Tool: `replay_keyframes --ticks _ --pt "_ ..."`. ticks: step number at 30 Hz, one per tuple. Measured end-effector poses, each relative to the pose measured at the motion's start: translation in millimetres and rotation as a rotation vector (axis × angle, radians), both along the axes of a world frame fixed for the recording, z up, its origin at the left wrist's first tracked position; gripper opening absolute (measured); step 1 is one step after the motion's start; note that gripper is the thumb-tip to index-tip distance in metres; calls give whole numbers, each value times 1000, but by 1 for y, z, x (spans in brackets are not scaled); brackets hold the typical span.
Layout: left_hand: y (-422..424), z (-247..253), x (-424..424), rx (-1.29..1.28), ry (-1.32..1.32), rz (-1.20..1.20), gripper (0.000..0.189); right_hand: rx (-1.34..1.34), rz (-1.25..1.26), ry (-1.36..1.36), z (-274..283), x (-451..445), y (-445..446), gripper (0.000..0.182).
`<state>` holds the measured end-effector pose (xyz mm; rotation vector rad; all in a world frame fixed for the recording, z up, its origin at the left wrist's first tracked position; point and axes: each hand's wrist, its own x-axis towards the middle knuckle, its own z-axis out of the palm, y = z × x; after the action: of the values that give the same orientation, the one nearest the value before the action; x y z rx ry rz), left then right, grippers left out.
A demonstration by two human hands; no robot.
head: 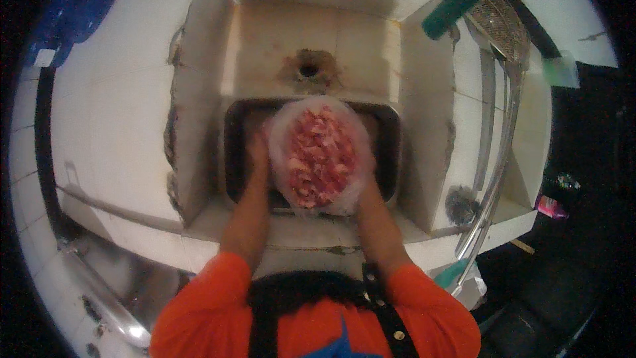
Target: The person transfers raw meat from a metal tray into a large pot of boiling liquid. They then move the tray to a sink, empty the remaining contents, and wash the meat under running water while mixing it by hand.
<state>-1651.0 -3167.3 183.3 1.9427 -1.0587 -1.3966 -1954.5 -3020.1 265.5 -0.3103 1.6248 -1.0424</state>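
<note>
A clear plastic bag [278,154] full of cut pieces of raw pink meat [320,154] is held between my two hands, its top spread open. My left hand [257,146] is against the bag's left side, blurred, with the fingertips partly hidden. My right hand [367,164] is at the bag's right side, mostly covered by the plastic. Beneath the bag lies a dark rectangular metal pan [233,159]; whether the bag rests on its bottom cannot be told.
The pan is in a tiled basin [362,40] with a drain hole [309,68] beyond it. On the right ledge lie a long-handled wire strainer [502,30] and a steel-wool scourer [462,204]. A green cylindrical object [452,7] juts in at upper right. Blue plastic [79,10] is at upper left.
</note>
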Motion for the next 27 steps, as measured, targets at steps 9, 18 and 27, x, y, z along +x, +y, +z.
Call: replay_keyframes --ticks 9,18,27 --pt "-25 39 2 305 100 59 64 -47 4 8 28 -18 -32 55" --pt "38 189 20 521 555 3 52 21 96 -148 139 -40 22 55" --pt "80 241 68 625 525 -417 29 -33 -112 -311 180 -11 4 56"
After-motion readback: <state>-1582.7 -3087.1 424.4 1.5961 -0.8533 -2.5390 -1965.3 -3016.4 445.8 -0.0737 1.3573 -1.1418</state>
